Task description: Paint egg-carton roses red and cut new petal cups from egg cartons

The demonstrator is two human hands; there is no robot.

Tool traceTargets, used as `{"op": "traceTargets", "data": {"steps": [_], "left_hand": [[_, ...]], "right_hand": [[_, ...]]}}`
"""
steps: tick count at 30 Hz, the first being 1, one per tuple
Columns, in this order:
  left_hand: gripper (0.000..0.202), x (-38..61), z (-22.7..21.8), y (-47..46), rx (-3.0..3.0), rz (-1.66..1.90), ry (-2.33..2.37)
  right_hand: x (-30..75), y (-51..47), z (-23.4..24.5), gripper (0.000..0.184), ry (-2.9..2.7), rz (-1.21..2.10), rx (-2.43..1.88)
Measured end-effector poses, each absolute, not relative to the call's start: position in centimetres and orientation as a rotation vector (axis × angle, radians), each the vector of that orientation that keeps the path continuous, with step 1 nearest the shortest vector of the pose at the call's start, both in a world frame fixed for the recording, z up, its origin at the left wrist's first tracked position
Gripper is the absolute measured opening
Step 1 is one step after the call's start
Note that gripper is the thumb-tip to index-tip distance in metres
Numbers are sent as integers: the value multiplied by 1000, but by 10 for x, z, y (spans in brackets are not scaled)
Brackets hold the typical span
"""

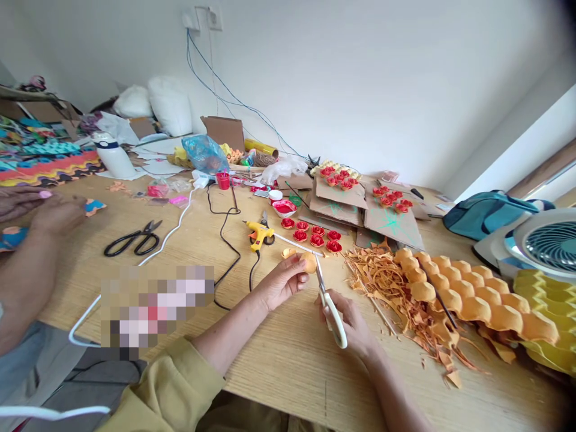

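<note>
Between thumb and fingers, my left hand (282, 282) pinches a small orange egg-carton cup (309, 262). My right hand (348, 321) grips white-handled scissors (332, 312), whose blades point up beside the cup's right edge. Whether the blades touch the cup I cannot tell. Just beyond my left hand lies another orange cup piece (288, 254). Several red paper roses (317, 239) sit in rows behind the scissors. A yellow glue gun (258, 234) lies to the left of them, with dark-handled scissors (266, 225) partly hidden behind it.
Orange scraps (391, 282) are heaped at right beside an orange egg tray (477, 288). A fan (540, 240) and teal bag (483, 216) stand behind. Black scissors (135, 239), a white cable (173, 231) and a co-worker's hands (54, 213) are at left. Cardboard pieces (389, 222) hold more roses.
</note>
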State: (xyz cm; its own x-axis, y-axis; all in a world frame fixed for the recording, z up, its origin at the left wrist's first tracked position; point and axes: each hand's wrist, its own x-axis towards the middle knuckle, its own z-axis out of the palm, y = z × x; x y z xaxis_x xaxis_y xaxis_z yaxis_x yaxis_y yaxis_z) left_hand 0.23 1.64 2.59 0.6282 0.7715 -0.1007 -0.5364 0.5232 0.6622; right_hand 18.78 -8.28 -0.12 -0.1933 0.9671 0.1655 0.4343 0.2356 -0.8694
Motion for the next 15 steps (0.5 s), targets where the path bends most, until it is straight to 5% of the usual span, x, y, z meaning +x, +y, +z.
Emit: {"op": "traceTargets", "data": {"steps": [15], "left_hand": [[53, 2, 29, 10, 1146, 859, 497]], "right_hand": [[190, -82, -5, 50, -1783, 771, -1325]]}}
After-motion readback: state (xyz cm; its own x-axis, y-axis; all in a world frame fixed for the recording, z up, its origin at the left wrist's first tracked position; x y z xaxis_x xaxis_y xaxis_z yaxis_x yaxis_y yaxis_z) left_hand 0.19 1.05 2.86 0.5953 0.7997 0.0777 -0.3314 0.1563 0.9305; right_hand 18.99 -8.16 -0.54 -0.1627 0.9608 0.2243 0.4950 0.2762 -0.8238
